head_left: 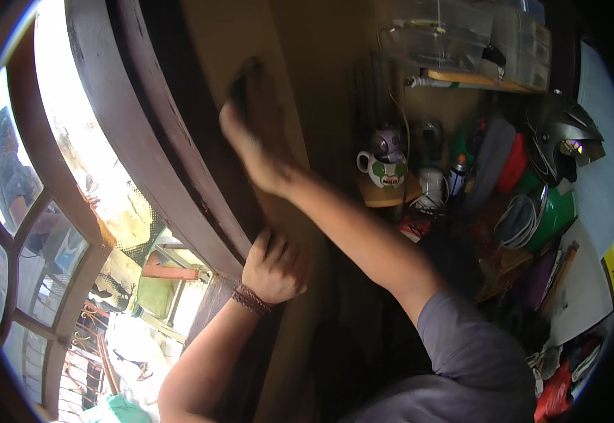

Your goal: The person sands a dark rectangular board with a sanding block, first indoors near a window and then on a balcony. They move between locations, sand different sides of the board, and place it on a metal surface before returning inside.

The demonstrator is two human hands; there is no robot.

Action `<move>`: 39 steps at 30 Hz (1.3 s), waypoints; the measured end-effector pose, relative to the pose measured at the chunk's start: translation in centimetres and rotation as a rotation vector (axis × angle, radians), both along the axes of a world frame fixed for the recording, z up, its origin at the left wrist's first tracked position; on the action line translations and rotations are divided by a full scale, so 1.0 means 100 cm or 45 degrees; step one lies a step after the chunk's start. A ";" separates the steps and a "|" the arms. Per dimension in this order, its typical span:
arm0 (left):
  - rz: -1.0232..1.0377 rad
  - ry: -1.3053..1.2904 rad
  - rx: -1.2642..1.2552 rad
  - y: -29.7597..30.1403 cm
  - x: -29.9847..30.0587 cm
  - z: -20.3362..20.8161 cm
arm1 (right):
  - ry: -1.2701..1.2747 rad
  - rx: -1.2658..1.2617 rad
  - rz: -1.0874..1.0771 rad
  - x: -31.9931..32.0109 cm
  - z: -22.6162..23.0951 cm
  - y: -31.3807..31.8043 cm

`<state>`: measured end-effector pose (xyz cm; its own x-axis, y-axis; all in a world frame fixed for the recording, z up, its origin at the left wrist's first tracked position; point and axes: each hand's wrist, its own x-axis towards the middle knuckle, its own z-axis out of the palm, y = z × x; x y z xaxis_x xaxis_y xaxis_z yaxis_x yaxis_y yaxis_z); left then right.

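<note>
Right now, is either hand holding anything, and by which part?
Can't tell. Right hand: too blurred. Left hand: curled near the frame, no held thing visible, but its palm is hidden.

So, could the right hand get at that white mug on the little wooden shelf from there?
Probably yes: nothing visible stands between the right hand and the white mug off to its right, though the blur and depth make the stretch hard to judge.

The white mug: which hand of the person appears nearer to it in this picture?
Right. The right hand appears left of the white mug and slightly higher; the left hand appears lower left of it, farther away.
</note>
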<state>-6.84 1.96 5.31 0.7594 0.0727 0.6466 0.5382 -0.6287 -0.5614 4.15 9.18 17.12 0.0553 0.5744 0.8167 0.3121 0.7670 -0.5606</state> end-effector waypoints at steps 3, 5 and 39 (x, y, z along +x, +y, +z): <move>-0.050 -0.044 0.028 0.000 0.004 0.000 | -0.263 0.306 -0.014 0.016 0.002 -0.007; -0.076 -0.039 0.041 -0.003 0.011 0.004 | 0.081 -0.028 0.193 0.035 -0.006 0.050; -0.069 -0.026 -0.009 -0.001 0.006 -0.001 | -0.270 0.210 -0.020 0.042 -0.096 0.034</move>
<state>-6.27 1.88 5.20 0.7491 0.0360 0.6614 0.5142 -0.6611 -0.5464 8.34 12.58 7.53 -0.1192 0.4330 0.8935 0.4220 0.8367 -0.3491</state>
